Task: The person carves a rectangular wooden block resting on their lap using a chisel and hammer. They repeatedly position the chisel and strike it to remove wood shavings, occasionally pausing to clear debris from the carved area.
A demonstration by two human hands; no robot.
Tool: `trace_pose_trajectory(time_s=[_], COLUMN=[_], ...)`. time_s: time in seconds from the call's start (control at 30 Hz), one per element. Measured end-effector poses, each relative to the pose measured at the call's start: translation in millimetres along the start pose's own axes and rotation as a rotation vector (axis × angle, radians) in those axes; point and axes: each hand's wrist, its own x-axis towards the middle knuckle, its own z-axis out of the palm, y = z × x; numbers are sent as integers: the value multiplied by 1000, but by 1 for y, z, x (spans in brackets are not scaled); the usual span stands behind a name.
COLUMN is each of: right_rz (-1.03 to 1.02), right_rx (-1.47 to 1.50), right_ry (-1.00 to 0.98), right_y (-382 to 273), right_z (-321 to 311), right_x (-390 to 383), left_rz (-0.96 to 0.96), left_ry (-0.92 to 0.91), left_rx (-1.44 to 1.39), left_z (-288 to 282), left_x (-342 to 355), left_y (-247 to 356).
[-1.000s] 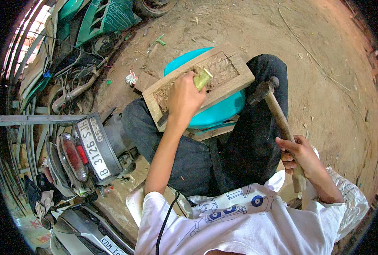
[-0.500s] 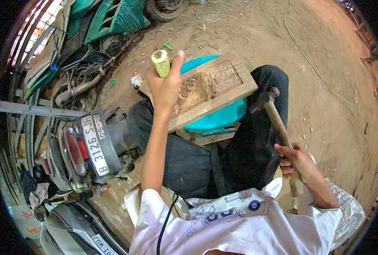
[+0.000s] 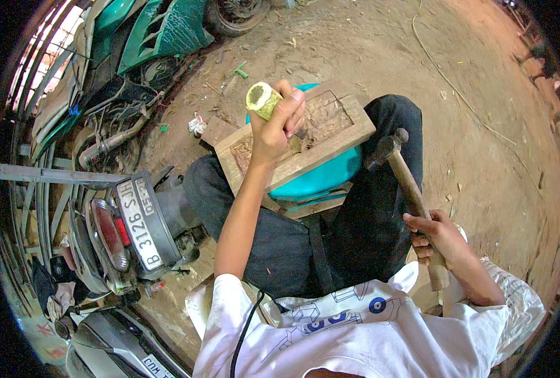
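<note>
My left hand point(image 3: 273, 133) is closed around the thick yellow-green handle of a chisel point(image 3: 263, 101), its worn butt end pointing up. The blade is mostly hidden by my fingers. Under that hand lies a rectangular wooden block point(image 3: 308, 167) with carved recesses and loose chips, resting at a slant on a turquoise stool point(image 3: 321, 181) between my knees. In my right hand point(image 3: 436, 237), fingers wrapped round the lower shaft, is a wooden-handled hammer point(image 3: 408, 183). Its dark metal head is apart from the block, beside my right knee.
A parked motorbike point(image 3: 125, 223) stands close on my left, with another bike point(image 3: 103, 327) nearer. Green fairing point(image 3: 166, 34) and bike parts point(image 3: 113, 138) lie at the far left. A thin cable point(image 3: 459, 94) crosses the dirt floor point(image 3: 481, 164) on the right.
My left hand has moved right with the chisel, from the block's left part toward its middle, uncovering the left end. My right hand and the hammer have barely moved.
</note>
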Motion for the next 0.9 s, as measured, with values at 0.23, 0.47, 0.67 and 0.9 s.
trace_pose_trajectory(time_s=[0.23,0.47,0.67,0.9], right_rz=[-5,1,25,6], right_rx=[-18,-5,-39,-52], right_ry=[-3,-25,79,27], right_y=[0,1,-2,-1], right_z=[-2,-4,5,4], right_x=[1,2,-3,-3], left_rz=[6,160,332,336], left_ry=[87,33,-427,-400], left_rx=[49,409,1064,1076], left_z=[8,12,50,56], left_x=[2,-1,-9,-9], left_y=[-2,-17,-37,-53])
